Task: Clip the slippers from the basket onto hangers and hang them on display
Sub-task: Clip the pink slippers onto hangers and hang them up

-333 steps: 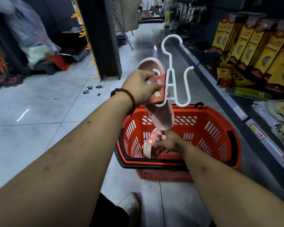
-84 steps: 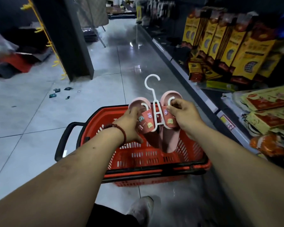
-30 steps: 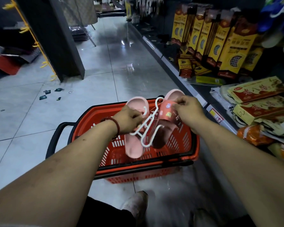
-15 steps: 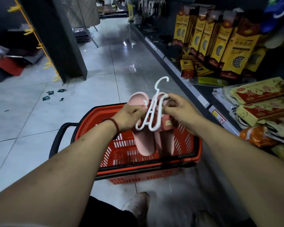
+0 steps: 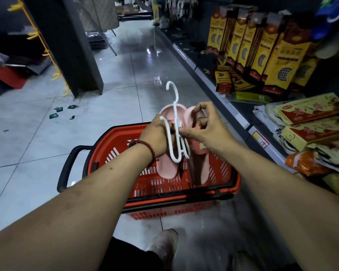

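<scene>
While your left hand (image 5: 155, 137) grips pink slippers (image 5: 165, 169) mid-frame above basket (image 5: 123, 129), your right hand (image 5: 205, 130) pinches white hanger (image 5: 176, 112) at clip. Clipping step, likely unfinished. Next: seat pair fully, then lift hook toward display.

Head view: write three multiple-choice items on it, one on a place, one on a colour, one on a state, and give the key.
1. The slippers are: A. on the floor; B. held over the basket; C. on a shelf.
2. The hanger is: A. white; B. black; C. yellow.
3. The right hand: A. hangs idle; B. grips slippers and hanger; C. lies flat on the basket.
Key: B, the left hand and the right hold them up above the basket; A, its hook and arms are plainly white; B, its fingers curl round a slipper and pinch at the hanger.
</scene>
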